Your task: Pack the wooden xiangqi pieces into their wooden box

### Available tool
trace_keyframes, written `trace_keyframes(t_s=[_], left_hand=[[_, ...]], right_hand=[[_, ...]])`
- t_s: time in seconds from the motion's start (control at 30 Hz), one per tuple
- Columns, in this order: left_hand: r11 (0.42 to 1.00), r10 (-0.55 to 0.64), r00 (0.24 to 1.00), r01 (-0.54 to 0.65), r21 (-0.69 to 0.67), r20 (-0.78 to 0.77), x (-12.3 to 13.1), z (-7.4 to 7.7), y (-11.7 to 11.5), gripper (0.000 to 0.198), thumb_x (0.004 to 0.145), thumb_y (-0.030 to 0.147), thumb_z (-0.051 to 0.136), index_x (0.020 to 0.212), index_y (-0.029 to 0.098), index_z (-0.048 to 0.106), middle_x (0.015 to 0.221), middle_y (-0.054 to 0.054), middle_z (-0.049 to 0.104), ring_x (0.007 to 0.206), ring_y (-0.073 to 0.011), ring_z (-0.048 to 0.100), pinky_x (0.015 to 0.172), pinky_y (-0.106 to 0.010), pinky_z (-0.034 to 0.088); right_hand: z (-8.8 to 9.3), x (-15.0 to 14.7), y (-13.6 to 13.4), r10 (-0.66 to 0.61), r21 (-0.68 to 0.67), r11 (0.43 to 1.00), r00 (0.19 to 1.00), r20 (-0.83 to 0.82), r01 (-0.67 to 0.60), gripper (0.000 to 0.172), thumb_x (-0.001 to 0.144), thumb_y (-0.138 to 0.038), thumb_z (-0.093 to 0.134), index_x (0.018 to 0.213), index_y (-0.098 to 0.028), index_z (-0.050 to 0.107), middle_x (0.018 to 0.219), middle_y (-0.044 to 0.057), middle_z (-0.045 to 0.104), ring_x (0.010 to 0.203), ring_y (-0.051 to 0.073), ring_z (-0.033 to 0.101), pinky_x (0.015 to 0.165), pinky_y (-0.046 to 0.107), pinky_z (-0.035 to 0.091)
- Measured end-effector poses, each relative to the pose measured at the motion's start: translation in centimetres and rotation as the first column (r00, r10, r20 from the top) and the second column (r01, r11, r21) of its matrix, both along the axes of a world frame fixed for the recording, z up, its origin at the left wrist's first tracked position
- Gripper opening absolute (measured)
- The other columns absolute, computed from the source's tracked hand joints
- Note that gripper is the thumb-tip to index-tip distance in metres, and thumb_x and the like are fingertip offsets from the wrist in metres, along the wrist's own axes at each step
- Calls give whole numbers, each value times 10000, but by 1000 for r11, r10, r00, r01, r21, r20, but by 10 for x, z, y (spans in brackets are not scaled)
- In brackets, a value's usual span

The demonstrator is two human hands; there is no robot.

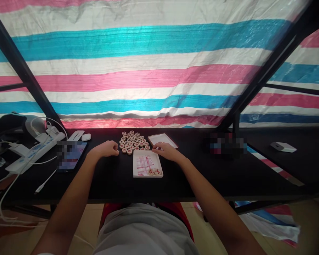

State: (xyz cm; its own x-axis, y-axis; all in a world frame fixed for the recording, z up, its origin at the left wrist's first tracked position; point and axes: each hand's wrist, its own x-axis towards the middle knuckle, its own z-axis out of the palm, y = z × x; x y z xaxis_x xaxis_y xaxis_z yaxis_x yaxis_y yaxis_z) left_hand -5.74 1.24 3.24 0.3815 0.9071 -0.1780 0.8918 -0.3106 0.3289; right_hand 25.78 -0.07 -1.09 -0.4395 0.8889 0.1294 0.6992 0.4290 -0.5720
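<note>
Round xiangqi pieces (pixel 133 141) with carved characters lie in a loose cluster on the black table. In front of them is a shallow white box (pixel 136 173) with reddish line drawings on its bottom. Two pieces (pixel 154 172) rest in its near right corner. My left hand (pixel 108 148) is closed just left of the cluster; a small pale bit shows at its fingertips, too small to name. My right hand (pixel 166 150) reaches over the box's far right corner, fingers partly stretched beside the rightmost pieces. Behind it lies a second shallow box part (pixel 163 139), tilted, with a brown edge.
A phone (pixel 71 157), a white power strip (pixel 33 154) with tangled cables and a small white case (pixel 86 137) lie at left. To the right are a blurred dark object (pixel 224 143) and a white adapter (pixel 283 147). Striped sheeting (pixel 149 71) hangs behind.
</note>
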Motion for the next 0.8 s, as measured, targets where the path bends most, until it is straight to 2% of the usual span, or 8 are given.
trace_keyframes(t_s=[0.07,0.2,0.4,0.63,0.8], left_hand=[[997,21,999,-24,-78,-40,-5,-5,5,254,680,420,577,601,180,547,605,14,566,575,-136,510,512,-238,319],[999,5,1000,-6,-53,-13,7,-11,3,366,735,526,513,631,184,590,614,-5,583,559,-139,504,498,-246,298],[993,-78,996,81,-90,39,25,-11,-6,437,789,546,441,625,180,615,593,-18,595,534,-136,495,494,-250,305],[993,-116,992,115,17,43,30,-12,-9,328,754,505,535,674,187,543,640,6,584,586,-138,506,509,-236,307],[989,-108,994,106,108,15,33,-17,-6,306,806,465,504,677,189,526,660,-3,591,614,-150,525,527,-244,315]], right_hand=[[0,0,0,-2,-4,1000,1000,1,2,229,869,-344,517,902,-188,682,903,61,614,764,155,579,763,287,446],[-1,1,0,-8,-10,1000,1000,-5,8,236,868,-362,518,906,-195,680,905,61,611,775,159,578,774,293,441],[-1,1,0,-8,-13,1000,1000,-6,8,245,869,-365,513,921,-196,682,919,62,612,785,159,579,776,289,439],[-1,1,0,-6,-13,1000,1000,-3,6,222,865,-341,525,921,-200,687,923,63,611,785,158,577,780,289,442],[-1,2,0,-9,-14,1000,1000,-11,9,216,862,-345,530,915,-206,687,913,58,619,783,161,577,778,293,445]])
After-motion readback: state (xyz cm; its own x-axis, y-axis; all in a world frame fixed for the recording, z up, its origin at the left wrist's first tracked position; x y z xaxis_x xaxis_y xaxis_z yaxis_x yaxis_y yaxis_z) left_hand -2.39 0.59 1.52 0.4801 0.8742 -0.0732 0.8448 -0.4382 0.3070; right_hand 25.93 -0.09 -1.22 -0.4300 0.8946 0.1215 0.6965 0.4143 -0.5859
